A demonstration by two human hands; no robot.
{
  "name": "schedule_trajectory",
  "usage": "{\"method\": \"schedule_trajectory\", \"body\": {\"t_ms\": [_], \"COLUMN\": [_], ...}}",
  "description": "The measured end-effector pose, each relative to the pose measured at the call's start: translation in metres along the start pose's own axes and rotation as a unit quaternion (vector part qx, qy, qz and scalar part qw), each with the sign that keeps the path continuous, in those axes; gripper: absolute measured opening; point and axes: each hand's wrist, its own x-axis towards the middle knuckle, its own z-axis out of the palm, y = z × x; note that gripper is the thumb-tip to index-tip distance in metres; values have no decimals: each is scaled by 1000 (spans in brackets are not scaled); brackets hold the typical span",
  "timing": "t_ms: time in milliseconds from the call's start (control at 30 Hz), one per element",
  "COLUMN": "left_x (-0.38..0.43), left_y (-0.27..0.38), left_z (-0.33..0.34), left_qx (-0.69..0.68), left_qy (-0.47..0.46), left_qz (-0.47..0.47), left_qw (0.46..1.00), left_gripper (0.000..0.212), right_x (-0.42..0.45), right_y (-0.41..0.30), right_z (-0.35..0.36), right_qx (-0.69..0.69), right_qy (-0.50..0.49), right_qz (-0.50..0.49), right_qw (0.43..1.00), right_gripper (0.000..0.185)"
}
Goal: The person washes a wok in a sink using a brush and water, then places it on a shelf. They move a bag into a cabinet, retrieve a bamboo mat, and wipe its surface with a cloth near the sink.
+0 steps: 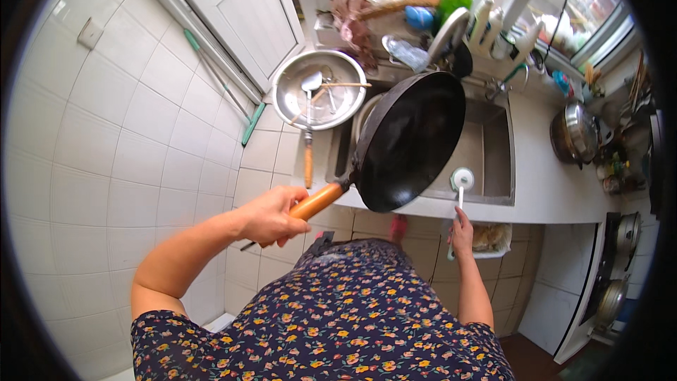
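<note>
My left hand (275, 217) grips the wooden handle of a black wok (415, 137), which is raised and tilted over the left part of a steel sink (489, 153). In my right hand (463, 233) is the white handle of a round-headed dish brush (463, 179), its head low over the sink's front edge. At the sink's left stands a steel basin (280, 100) with a metal ladle (311, 82), chopsticks and other utensils in it; the ladle's wooden handle sticks out over the rim. Part of another round vessel shows behind the wok.
A faucet (494, 88) rises at the sink's back right. Behind the sink stand a green pump bottle (454, 2), cloths and several other bottles. A lidded pot (574, 135) sits on the right counter. A bin (494, 241) is below the counter; a green squeegee (253, 124) leans at the left wall.
</note>
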Motion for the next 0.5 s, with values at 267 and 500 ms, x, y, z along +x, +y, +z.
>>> {"method": "schedule_trajectory", "body": {"t_ms": [267,500], "left_x": [-60,-103], "left_y": [-92,-145], "left_z": [-61,-125], "left_qx": [-206,-309], "left_qy": [-74,-69], "left_qz": [91,127], "left_qw": [971,940], "left_gripper": [24,19], "right_x": [6,-11], "right_y": [-10,-77], "right_z": [59,102], "right_qx": [36,101], "right_qy": [55,44], "right_qz": [-30,28], "right_qw": [997,993], "right_gripper": [38,33]}}
